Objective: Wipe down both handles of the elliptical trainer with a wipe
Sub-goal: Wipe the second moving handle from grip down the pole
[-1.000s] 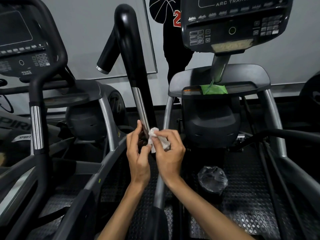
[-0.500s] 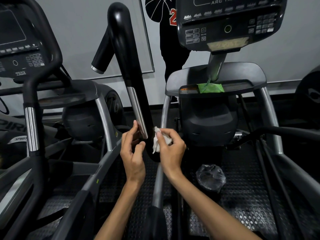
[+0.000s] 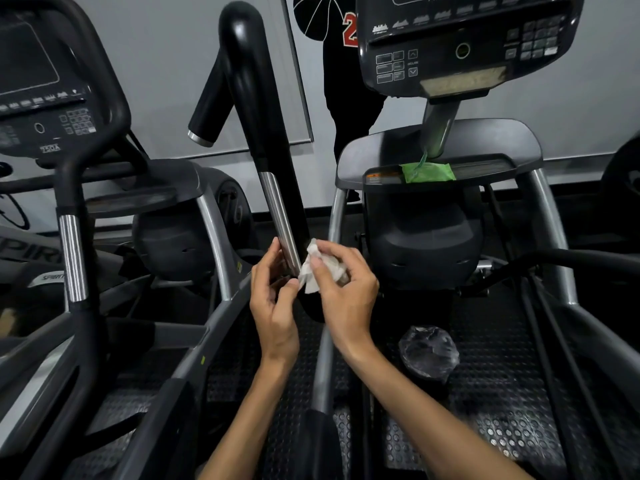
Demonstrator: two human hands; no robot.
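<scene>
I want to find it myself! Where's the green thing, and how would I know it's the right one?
Find the big control console at the top right. Under it, a grey shelf curves round its post. The green packet lies on that shelf's front ledge, the only bright green thing among black and silver machines.

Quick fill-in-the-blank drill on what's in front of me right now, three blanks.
1. The white wipe is held in the ____ hand.
2. The wipe sits against the lower end of the handle's ____ strip.
3. The green packet lies on the ledge below the ____.

Missing words: right; silver; console
</scene>
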